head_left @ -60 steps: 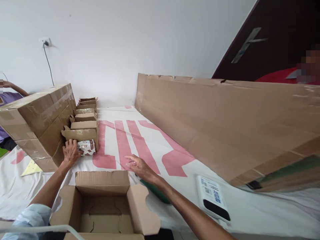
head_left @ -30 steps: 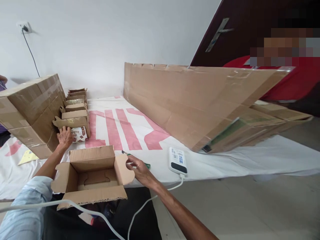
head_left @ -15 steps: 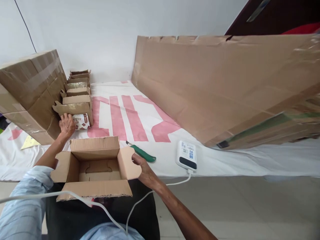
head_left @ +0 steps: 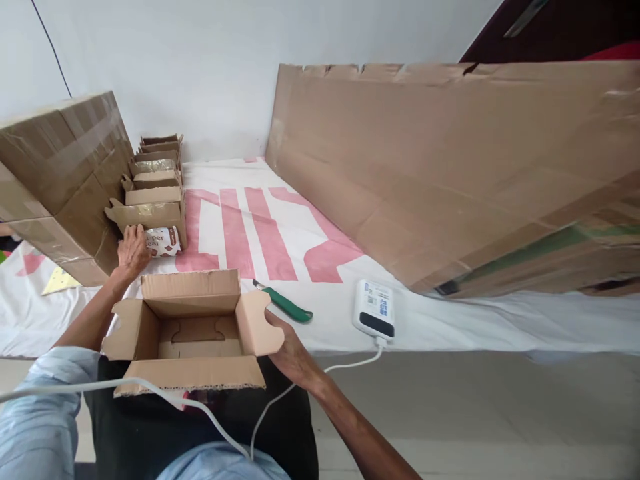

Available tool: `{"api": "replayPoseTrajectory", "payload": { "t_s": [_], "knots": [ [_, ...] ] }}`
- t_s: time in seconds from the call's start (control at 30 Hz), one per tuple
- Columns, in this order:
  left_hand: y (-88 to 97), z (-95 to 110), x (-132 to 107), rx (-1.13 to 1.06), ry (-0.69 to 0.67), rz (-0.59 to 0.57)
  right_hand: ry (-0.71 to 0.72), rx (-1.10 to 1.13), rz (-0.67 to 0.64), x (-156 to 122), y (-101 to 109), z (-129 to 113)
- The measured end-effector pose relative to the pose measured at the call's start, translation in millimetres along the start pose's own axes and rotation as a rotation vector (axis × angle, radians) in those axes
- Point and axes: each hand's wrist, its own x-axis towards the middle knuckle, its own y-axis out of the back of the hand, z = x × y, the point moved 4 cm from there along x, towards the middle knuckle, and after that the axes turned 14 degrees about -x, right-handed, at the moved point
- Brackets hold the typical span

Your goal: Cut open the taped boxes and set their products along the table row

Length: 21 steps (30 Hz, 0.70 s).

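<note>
An open cardboard box [head_left: 200, 373] with its flaps spread rests above my lap, and its inside shows bare cardboard. My right hand [head_left: 295, 353] grips the box at its right side, its fingers partly hidden behind the right flap. Farther off on the left, my left hand [head_left: 134, 252] is closed over the left end of a white packet with dark red print [head_left: 164, 241]. This packet lies against the front of a row of small open cartons [head_left: 150, 215].
A large taped carton [head_left: 65, 180] stands at the left, and a big cardboard sheet [head_left: 425, 160] leans along the back right. On the cloth-covered table [head_left: 320, 333] lie a green-handled cutter [head_left: 287, 305] and a white device [head_left: 373, 308], whose cable [head_left: 355, 365] runs to my lap.
The view has shifted slightly. My left hand stays at the packet, and my right hand still holds the box, with hardly any movement.
</note>
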Motion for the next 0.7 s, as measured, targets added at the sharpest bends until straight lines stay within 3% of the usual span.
{"api": "replayPoseTrajectory", "payload": {
  "t_s": [0.2, 0.4, 0.7],
  "knots": [
    [2.9, -24, -8, -0.144, 0.028, -0.002, 0.055, 0.065, -0.013, -5, -6, -3],
    [3.6, -43, 5, -0.216, 0.15, 0.029, 0.107, 0.056, -0.005, -6, -12, -1],
    [7.8, -36, 19, -0.305, 0.266, 0.027, 0.098, 0.06, 0.021, -5, -10, -3]
  ]
}}
